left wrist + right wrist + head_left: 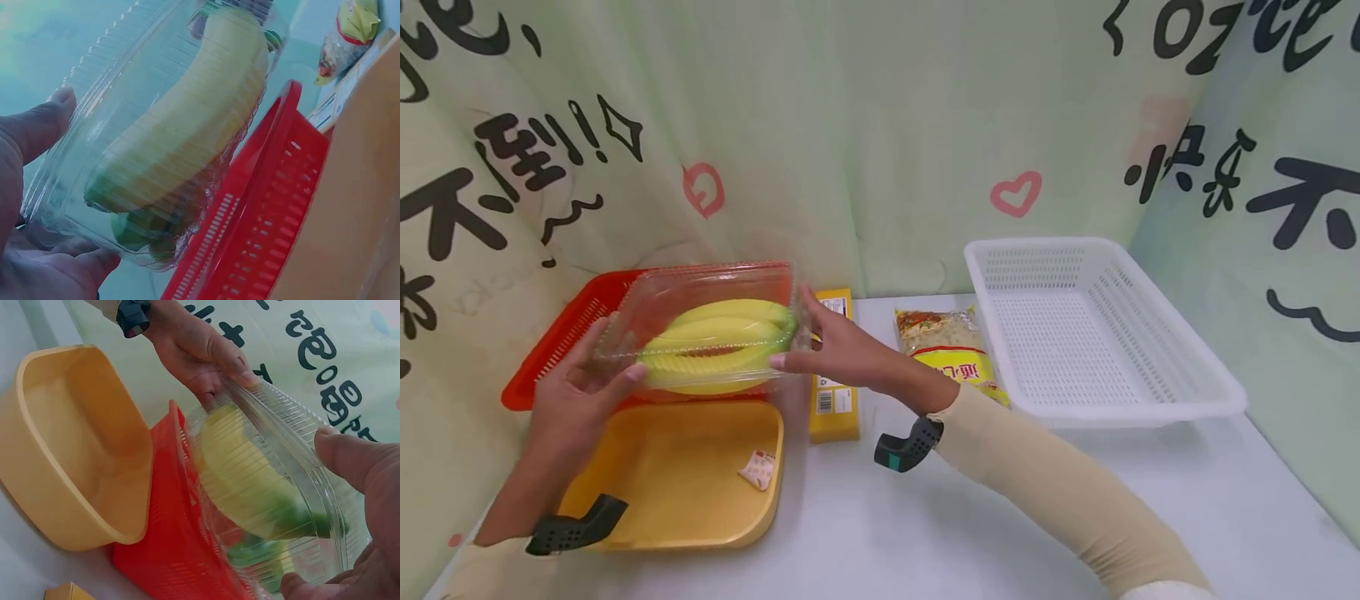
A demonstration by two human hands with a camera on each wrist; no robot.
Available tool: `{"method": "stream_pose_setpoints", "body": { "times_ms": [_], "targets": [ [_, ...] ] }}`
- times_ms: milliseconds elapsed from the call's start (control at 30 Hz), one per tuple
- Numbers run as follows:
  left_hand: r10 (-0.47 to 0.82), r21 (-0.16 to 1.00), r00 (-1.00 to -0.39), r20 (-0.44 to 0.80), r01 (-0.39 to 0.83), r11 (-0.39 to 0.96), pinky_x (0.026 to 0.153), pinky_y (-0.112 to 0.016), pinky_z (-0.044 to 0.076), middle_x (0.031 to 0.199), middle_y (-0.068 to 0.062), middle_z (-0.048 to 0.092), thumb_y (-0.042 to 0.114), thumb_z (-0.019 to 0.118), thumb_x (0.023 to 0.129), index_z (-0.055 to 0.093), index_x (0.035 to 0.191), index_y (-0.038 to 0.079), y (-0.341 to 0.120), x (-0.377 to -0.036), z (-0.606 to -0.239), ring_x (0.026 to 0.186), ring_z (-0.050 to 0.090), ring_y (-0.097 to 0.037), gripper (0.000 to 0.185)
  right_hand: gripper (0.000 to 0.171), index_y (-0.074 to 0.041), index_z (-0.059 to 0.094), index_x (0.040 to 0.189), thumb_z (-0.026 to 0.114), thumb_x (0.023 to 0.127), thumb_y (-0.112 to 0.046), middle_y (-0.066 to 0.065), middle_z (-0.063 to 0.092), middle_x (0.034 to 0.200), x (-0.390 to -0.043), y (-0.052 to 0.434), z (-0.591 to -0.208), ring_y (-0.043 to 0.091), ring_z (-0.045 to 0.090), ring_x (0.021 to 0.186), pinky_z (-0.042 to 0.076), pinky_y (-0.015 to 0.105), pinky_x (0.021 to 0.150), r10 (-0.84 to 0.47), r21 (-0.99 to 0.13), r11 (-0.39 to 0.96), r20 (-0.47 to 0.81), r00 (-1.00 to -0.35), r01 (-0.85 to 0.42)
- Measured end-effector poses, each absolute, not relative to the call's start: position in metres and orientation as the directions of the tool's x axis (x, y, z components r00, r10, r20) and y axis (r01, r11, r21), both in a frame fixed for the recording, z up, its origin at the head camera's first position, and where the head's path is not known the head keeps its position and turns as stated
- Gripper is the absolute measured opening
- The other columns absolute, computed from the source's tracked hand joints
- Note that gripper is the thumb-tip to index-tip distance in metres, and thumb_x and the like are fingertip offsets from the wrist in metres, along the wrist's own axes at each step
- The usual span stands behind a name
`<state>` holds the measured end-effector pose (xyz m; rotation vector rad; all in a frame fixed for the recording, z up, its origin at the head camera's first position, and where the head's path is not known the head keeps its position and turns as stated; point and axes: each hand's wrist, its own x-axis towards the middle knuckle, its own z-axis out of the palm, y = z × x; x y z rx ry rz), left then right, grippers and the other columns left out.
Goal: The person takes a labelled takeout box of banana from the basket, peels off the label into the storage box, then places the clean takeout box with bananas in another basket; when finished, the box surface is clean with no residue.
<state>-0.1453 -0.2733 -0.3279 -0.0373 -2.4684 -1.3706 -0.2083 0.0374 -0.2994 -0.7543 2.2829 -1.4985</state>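
Both hands hold a clear plastic clamshell box (651, 293) with yellow bananas (722, 332) inside, green at their tips. My left hand (571, 396) grips its left end, the thumb at the near edge. At the opposite end my right hand (850, 346) pinches the box between thumb and fingers. In the left wrist view the box (65, 206) is tilted, its lid closed over the bananas (187, 119). The right wrist view has the box (300, 447) between the two hands, above the red basket (165, 550).
Behind and below the box is a red basket (553, 346), with a yellow-orange basin (662, 467) before it holding a small packet (758, 469). Rightward lie a yellow box (837, 427) and a food bag (943, 337). A white basket (1120, 410) stands at the right.
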Motion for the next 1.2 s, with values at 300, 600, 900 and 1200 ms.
{"method": "stream_pose_setpoints", "body": {
  "times_ms": [300,600,900,1200],
  "targets": [
    [-0.136,0.793,-0.966,0.218,0.094,0.602,0.077,-0.015,0.048,0.141,-0.022,0.045,0.040,0.063,0.093,0.016,0.155,0.037,-0.295,-0.157,-0.325,0.111,0.053,-0.016,0.078,0.103,-0.029,-0.003,0.157,0.072,0.087,-0.030,0.002,0.019,0.161,-0.221,0.020,-0.301,0.023,0.030,0.142,0.041,0.036,0.103,-0.589,-0.922,0.240,0.111,-0.801,-0.305],
    [-0.126,0.800,-0.974,0.187,0.076,0.596,0.077,-0.015,0.048,0.141,-0.021,0.047,0.042,0.063,0.093,0.019,0.155,0.035,-0.306,-0.172,-0.329,0.103,0.051,0.002,0.077,0.103,-0.019,-0.001,0.157,0.073,0.087,-0.032,0.004,0.027,0.158,-0.230,0.007,-0.311,0.021,0.039,0.135,0.047,0.031,0.096,-0.549,-0.918,0.290,0.073,-0.833,-0.271],
    [-0.156,0.822,-0.977,0.149,0.035,0.569,0.080,-0.011,0.044,0.154,-0.016,0.033,0.041,0.062,0.093,0.010,0.155,0.036,-0.316,-0.174,-0.336,0.131,0.044,-0.032,0.081,0.104,-0.019,-0.001,0.157,0.073,0.087,-0.035,0.005,0.052,0.135,-0.236,-0.006,-0.312,0.013,0.051,0.114,0.051,0.025,0.085,-0.555,-0.908,0.321,0.051,-0.830,-0.270],
    [-0.210,0.831,-0.969,0.132,-0.007,0.556,0.085,-0.015,0.042,0.155,-0.009,0.033,0.041,0.063,0.093,0.016,0.156,0.032,-0.324,-0.179,-0.342,0.134,0.042,-0.031,0.079,0.100,-0.017,0.001,0.157,0.072,0.088,-0.032,-0.008,-0.010,0.161,-0.239,-0.020,-0.317,0.013,0.003,0.147,0.026,0.039,0.113,-0.557,-0.903,0.332,0.044,-0.829,-0.271]
  ]
}}
